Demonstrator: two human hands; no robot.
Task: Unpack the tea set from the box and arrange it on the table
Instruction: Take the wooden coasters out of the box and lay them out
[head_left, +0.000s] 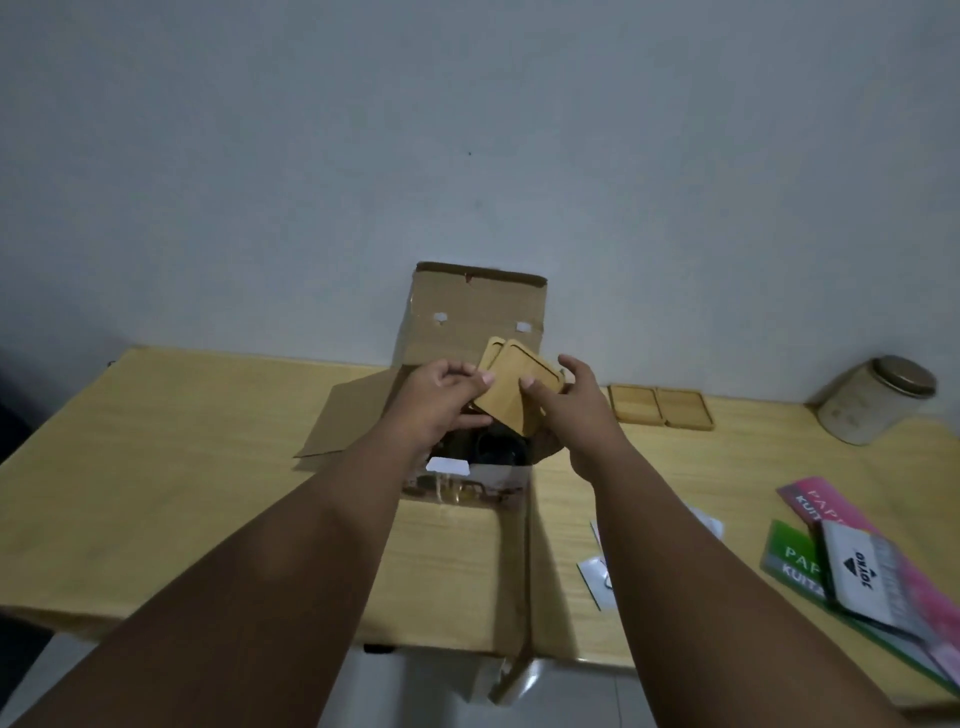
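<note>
In the head view, we are holding a pair of wooden coasters (522, 387) up over the open cardboard box (478, 306), one coaster overlapping the other and both tilted toward us. Our left hand (441, 397) is pinching their left edge, its fingers curled in and its thumb lying against the wood. Our right hand (571, 410) is gripping the right side, with the thumb pressing on the face of the front coaster and the fingers wrapping round behind its edge. The box is standing on the wooden table (182, 467) close to the wall, with its flaps folded out, and a dark cup (498, 449) is showing inside it below our wrists. To the right of the box, two more coasters (660, 408) are lying flat side by side, touching each other. Further right, a lidded jar (878, 402) is sitting near the wall. At the near right, pink and green booklets (795, 558) are lying under a small grey packet (865, 577).
</note>
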